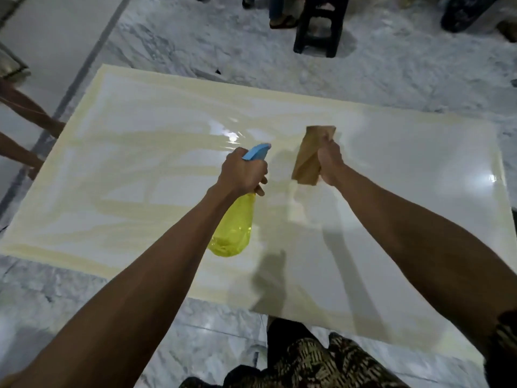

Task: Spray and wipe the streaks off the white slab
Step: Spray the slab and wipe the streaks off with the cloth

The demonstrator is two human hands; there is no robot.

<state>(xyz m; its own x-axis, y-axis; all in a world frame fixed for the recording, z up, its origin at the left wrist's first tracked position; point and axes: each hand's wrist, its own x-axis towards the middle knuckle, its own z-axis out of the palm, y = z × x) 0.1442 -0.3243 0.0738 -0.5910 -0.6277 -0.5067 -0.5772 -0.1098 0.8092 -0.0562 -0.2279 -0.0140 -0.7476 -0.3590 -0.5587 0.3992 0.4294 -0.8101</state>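
Both hands work: left hand (242, 172) grips the spray bottle (233, 228), aimed far; right hand (330, 161) clutches a cloth (312, 155) over the slab (391, 175), ready to wipe.

Item count:
- Slab (391, 191): one, white, with yellowish streaks.
- Spray bottle (233, 228): one, yellow body, blue head.
- Cloth (310, 155): one, tan.
- Hands: two, a left hand (242, 173) and a right hand (330, 162).
- Stool (321, 23): one, dark, beyond the slab.
- Foot (281, 22): one in a sandal beside the stool.
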